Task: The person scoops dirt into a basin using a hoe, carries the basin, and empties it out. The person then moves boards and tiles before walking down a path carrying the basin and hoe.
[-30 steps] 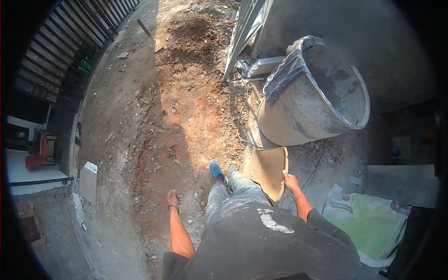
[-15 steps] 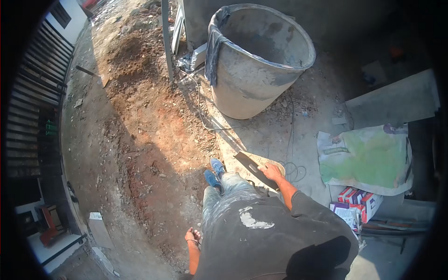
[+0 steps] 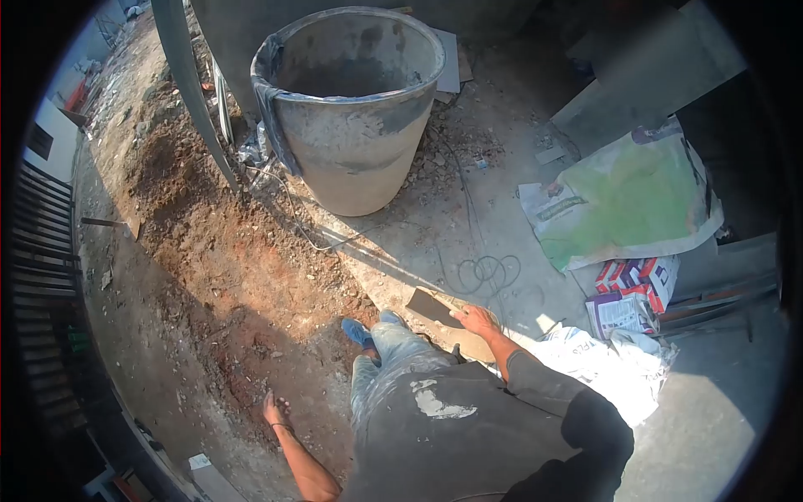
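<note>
My right hand (image 3: 477,320) is closed round the handle of a flat, dark trowel (image 3: 433,308), whose blade points to the left, above the pale ground near my feet. My left hand (image 3: 274,408) hangs over the reddish soil at the lower left, its fingers partly curled and apart, with nothing seen in it. Blue shoes (image 3: 358,333) stand at the edge between soil and concrete.
A large round tub (image 3: 355,159) with a dark cloth over its rim stands ahead. A cable (image 3: 488,274) lies coiled on the floor. At right are a green-white sack (image 3: 623,201), small boxes (image 3: 623,314) and white bags (image 3: 602,360). A barred fence (image 3: 42,251) runs at left.
The view has turned to the right, so the tub sits further left and white bags show. My left hand has moved outward from my body. The trowel remains in my right hand.
</note>
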The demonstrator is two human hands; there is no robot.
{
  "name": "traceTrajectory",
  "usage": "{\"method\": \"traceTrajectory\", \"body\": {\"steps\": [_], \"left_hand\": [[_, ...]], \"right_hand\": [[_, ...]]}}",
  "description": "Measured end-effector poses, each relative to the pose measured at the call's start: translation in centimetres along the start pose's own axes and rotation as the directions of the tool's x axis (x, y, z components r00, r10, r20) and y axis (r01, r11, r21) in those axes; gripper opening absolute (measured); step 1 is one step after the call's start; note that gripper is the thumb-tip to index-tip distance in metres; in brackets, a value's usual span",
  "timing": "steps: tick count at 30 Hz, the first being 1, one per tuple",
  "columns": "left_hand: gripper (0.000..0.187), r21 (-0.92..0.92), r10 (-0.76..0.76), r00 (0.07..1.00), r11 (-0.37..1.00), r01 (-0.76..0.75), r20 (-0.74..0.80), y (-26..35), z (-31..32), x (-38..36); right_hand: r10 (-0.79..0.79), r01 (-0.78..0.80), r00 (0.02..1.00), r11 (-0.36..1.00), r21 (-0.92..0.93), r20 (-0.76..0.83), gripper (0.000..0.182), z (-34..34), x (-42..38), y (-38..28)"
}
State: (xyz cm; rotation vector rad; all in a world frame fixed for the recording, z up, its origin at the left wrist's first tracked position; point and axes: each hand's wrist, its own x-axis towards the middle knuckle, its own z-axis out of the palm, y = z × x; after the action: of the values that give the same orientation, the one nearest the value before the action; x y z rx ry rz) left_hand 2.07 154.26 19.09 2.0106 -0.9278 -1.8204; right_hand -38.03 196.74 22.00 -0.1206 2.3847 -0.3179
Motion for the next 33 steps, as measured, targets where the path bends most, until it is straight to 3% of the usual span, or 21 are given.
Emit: {"method": "traceTrajectory", "body": {"steps": [2,6,10,12,14,18,22,24,28,30,32,33], "left_hand": [[0.026,-0.031,0.043,0.999,0.999,-0.043,0.020,-0.9,0.9,-0.3],[0.022,-0.057,-0.076,0.995,0.995,0.080,0.072,-3.9,3.4,-2.7],[0.024,0.193,-0.139,0.982,0.975,0.113,0.125,-7.6,3.9,-4.3],[0.023,0.273,-0.153,0.979,0.956,0.112,0.133,-8.3,3.4,-4.5],[0.020,0.461,-0.169,0.972,0.884,0.075,0.165,-8.9,2.2,-3.8],[0.021,0.594,-0.164,0.970,0.804,0.027,0.177,-7.7,1.3,-4.7],[0.023,0.622,-0.125,0.969,0.782,-0.037,0.215,-7.4,0.1,-2.0],[0.019,0.569,-0.053,0.958,0.813,-0.122,0.282,-7.3,0.0,-0.8],[0.021,0.516,0.060,0.960,0.833,-0.199,0.274,-8.6,-1.2,1.4],[0.022,0.491,0.048,0.955,0.849,-0.194,0.294,-10.3,-1.7,2.2],[0.023,0.576,-0.028,0.960,0.805,-0.144,0.278,-12.3,-2.9,2.5],[0.022,0.577,-0.063,0.962,0.810,-0.107,0.267,-13.2,-3.4,1.8]], "right_hand": [[0.052,-0.052,0.999,0.999,0.008,0.010,0.058,-0.8,-1.3,-0.2],[0.067,-0.068,0.997,0.997,0.039,0.035,0.057,-1.3,-1.3,2.5],[0.134,-0.157,0.979,0.976,0.149,0.152,0.069,-1.0,-3.4,6.2],[0.133,-0.134,0.991,0.982,0.137,0.016,0.054,2.4,-2.8,10.0],[0.144,-0.150,0.989,0.976,0.161,0.046,0.056,3.7,-3.9,11.4],[0.225,-0.221,0.974,0.957,0.190,0.000,0.066,5.9,-6.6,12.8],[0.294,-0.294,0.955,0.932,0.211,0.033,0.072,7.0,-8.9,12.3],[0.317,-0.342,0.937,0.916,0.210,0.145,0.071,7.0,-10.2,11.1],[0.309,-0.317,0.948,0.938,0.138,0.078,0.069,10.7,-10.8,10.8],[0.292,-0.297,0.954,0.952,0.080,0.059,0.065,10.1,-11.6,10.3],[0.246,-0.286,0.949,0.936,0.204,0.199,0.061,9.0,-12.6,9.5],[0.209,-0.233,0.969,0.952,0.198,0.134,0.060,9.1,-12.9,9.4]]}}
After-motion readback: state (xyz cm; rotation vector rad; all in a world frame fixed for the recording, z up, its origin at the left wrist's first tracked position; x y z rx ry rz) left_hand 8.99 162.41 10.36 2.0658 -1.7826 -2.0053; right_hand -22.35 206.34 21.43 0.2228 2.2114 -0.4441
